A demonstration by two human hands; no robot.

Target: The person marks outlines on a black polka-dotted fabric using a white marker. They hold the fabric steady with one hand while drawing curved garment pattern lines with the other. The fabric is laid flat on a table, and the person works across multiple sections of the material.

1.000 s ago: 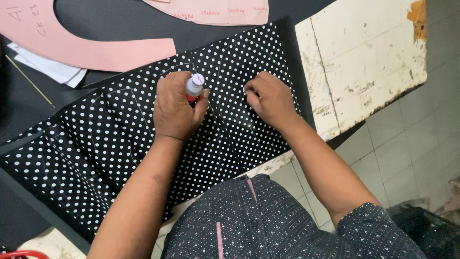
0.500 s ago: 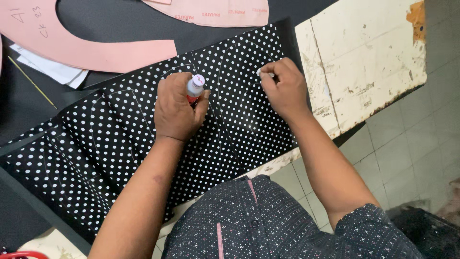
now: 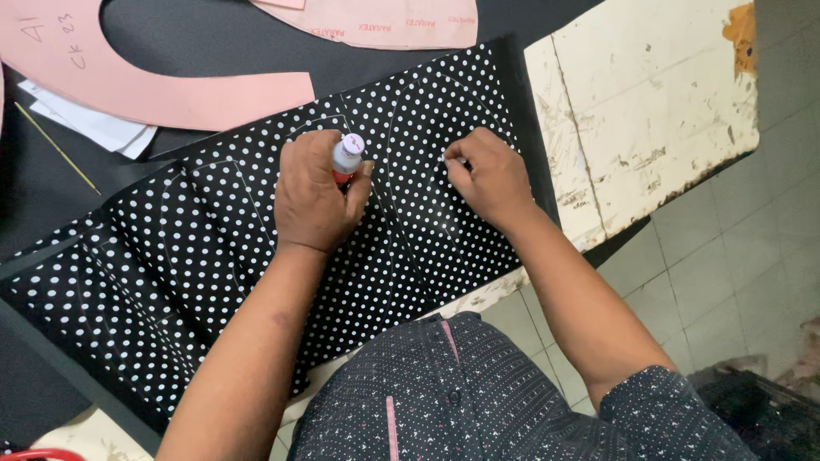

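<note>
While polka-dot fabric (image 3: 256,248) covers the worn table (image 3: 649,128), left hand (image 3: 312,201) grips a glue stick (image 3: 346,158).

Even, soft overhead light falls across the polka-dot fabric (image 3: 213,256), casting only faint shadows. Focus is sharp throughout, without glare or edge distortion.

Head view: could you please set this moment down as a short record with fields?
Left hand: closed around a small white-capped tube, resting on the cloth
Right hand: fingertips pinched on the cloth
Cloth: black fabric with white polka dots, spread flat, faint curved lines marked on it
Nearby: pink curved paper pattern piece; worn white table top
</note>
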